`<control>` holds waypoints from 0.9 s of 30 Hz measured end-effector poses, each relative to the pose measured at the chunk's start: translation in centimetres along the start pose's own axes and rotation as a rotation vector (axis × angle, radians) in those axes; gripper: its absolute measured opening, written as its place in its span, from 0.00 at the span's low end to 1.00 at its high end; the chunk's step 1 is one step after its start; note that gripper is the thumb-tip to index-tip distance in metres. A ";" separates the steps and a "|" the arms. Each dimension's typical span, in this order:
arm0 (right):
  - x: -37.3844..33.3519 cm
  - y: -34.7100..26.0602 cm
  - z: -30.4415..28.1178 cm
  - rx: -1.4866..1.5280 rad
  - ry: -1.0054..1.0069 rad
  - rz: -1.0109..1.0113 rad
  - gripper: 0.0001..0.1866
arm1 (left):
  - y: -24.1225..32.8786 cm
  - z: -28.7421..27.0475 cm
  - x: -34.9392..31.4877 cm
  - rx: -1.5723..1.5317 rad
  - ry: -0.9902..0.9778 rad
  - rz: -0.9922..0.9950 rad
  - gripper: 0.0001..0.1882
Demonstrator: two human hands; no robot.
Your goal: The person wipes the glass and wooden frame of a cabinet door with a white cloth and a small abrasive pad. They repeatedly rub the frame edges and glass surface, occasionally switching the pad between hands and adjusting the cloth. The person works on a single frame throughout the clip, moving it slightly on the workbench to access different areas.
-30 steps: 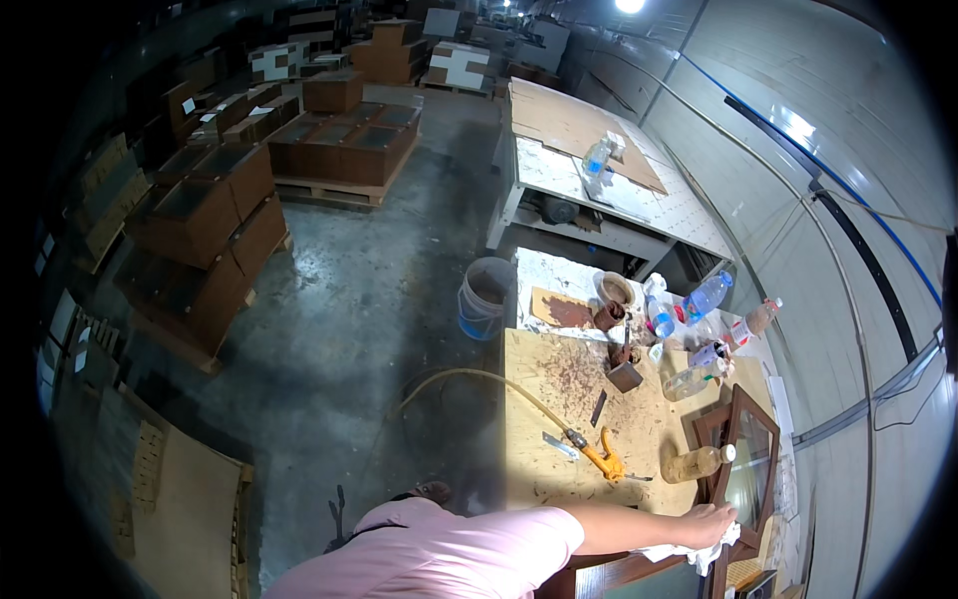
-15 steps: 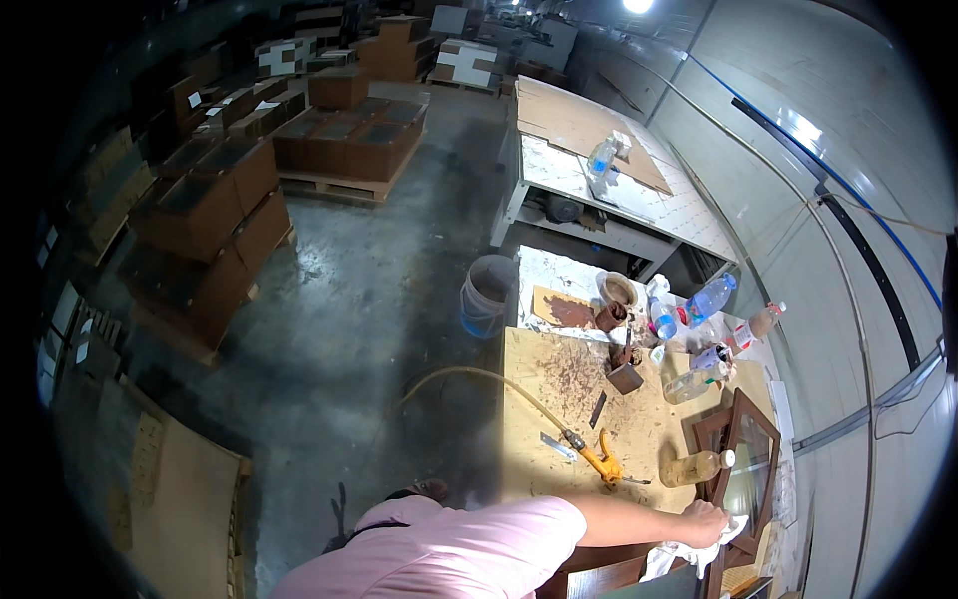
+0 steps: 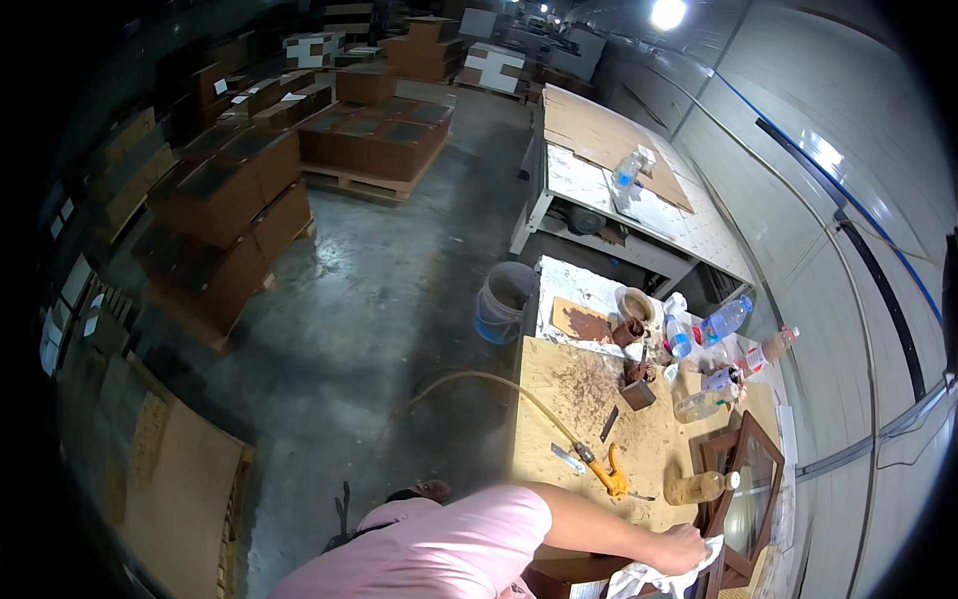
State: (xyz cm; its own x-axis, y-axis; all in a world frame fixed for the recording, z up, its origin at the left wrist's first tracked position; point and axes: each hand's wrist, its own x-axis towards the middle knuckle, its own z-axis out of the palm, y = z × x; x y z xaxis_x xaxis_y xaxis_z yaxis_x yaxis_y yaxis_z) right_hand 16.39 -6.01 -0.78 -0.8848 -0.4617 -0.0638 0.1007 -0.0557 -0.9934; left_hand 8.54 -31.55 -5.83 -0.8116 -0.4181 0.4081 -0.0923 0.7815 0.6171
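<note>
My left hand (image 3: 681, 549) is closed around a bunched white cloth (image 3: 639, 580) at the lower right. Beneath the cloth is a brown wooden piece (image 3: 559, 577), cut off by the lower edge. A brown-framed glass panel (image 3: 766, 489) lies tilted just beyond the hand. Close by, a plastic bottle of yellowish liquid (image 3: 697, 487) rests on its side. An orange-yellow air blow gun (image 3: 611, 477) with a hose lies on the stained workbench (image 3: 539, 399), near a flat metal blade (image 3: 567, 458). My right hand is out of sight.
Several plastic bottles (image 3: 726, 319) line the wall side of the bench, near a brown-stained container (image 3: 636, 393) and a bowl (image 3: 636, 304). A bucket (image 3: 504, 299) stands on the floor. Beyond is another table (image 3: 689, 225); stacked brown boxes (image 3: 230, 190) stand to the left.
The view has shifted, so the bench and room sit slightly farther right and lower. My left hand, still gripping the cloth, has drawn back a little toward me along the brown piece.
</note>
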 end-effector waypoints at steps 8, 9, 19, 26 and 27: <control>0.4 0.1 -0.1 -0.053 -0.073 -0.023 0.05 | 1.0 -2.2 -5.2 -0.020 0.085 0.040 0.10; 0.1 -0.2 0.2 -0.038 -0.077 -0.023 0.05 | 1.0 -2.6 -6.2 -0.026 0.053 0.046 0.10; -0.2 1.7 -1.0 0.026 -0.051 -0.061 0.12 | 3.4 -7.4 -12.6 0.031 -0.125 0.076 0.10; -2.2 -1.0 2.3 0.005 0.119 0.024 0.14 | -1.4 -11.5 -15.0 0.066 -0.409 0.060 0.19; -2.9 -1.4 2.4 0.168 0.145 0.184 0.15 | -3.7 -11.2 -15.4 -0.003 -0.385 0.064 0.19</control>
State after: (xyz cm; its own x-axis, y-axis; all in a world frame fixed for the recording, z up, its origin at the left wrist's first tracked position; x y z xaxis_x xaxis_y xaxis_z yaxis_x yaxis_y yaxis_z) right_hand 19.87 -6.75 1.05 -0.8993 -0.3467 -0.2666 0.3289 -0.1342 -0.9348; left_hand 27.88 -33.23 -6.89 -0.9728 -0.1634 0.1640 -0.0329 0.7987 0.6008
